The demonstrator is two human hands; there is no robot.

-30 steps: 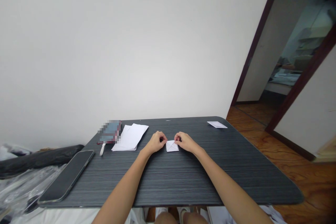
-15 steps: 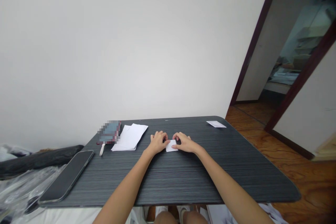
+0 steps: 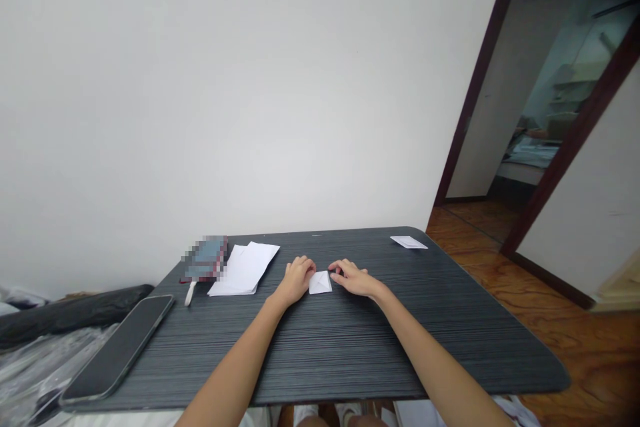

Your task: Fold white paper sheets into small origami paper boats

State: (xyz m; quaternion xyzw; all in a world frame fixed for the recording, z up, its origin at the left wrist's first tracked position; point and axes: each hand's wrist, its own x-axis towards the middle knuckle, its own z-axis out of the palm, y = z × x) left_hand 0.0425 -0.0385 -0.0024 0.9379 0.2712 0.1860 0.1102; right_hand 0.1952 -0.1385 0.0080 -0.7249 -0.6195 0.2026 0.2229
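Observation:
A small white folded paper (image 3: 320, 283) lies on the dark table in front of me, with diagonal creases showing on its upper face. My left hand (image 3: 299, 278) is curled at its left edge, fingers bent and fingertips against the paper. At the upper right corner is my right hand (image 3: 353, 278), palm down, thumb and forefinger apart and close to the paper's edge. Nothing shows between the right fingers.
White paper sheets (image 3: 245, 270) lie on the left of the dark table (image 3: 350, 353), beside a blurred-out booklet-like item (image 3: 207, 257) and a white stick-shaped thing (image 3: 191, 293). A phone (image 3: 120, 347) rests at the left edge. Another folded paper (image 3: 409, 242) lies far right.
The paper's upper face now shows diagonal creases where it looked plain before. My right fingers have come off it and spread slightly. The view has shifted a little.

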